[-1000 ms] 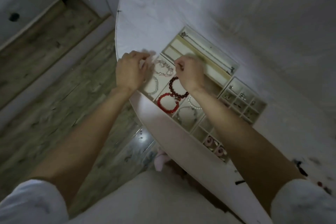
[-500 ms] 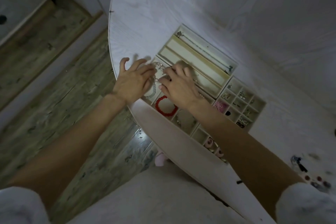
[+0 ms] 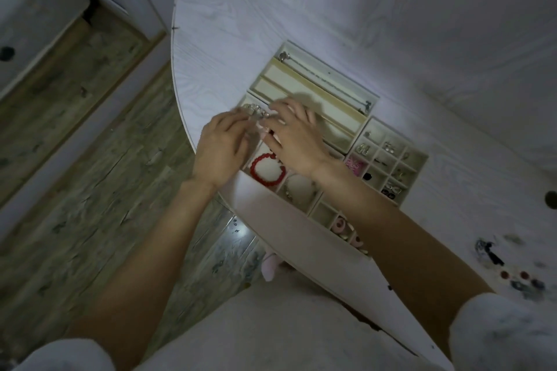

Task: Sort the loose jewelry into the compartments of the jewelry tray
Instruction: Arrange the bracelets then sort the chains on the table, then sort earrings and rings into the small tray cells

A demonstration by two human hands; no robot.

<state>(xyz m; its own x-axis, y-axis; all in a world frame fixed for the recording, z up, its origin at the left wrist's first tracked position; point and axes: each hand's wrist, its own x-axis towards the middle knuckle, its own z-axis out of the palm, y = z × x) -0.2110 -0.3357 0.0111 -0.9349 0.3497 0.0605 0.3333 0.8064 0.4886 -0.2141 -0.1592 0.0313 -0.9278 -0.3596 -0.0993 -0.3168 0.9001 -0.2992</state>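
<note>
A cream jewelry tray (image 3: pixel 373 98) with many compartments lies on the white table near its left edge. My left hand (image 3: pixel 221 147) and my right hand (image 3: pixel 297 137) meet over the tray's left compartments. Between their fingertips they pinch a clear crystal bead bracelet (image 3: pixel 254 110). A red bead bracelet (image 3: pixel 267 171) lies in a compartment just below the hands. A thin chain necklace (image 3: pixel 327 78) stretches along the tray's far long slot. Small earrings (image 3: pixel 388 147) sit in the little square cells at the right. My right hand hides the compartments under it.
Loose jewelry pieces (image 3: pixel 512 268) are scattered on the table (image 3: pixel 229 39) at the lower right. The table's curved edge runs just left of my left hand, with wooden floor (image 3: pixel 75 159) beyond it. Pink items (image 3: pixel 342 224) fill cells near the tray's front edge.
Both hands have drawn together over the tray's left compartments and now pinch the crystal bracelet. The dark red bracelet seen a second ago is now hidden under my right hand.
</note>
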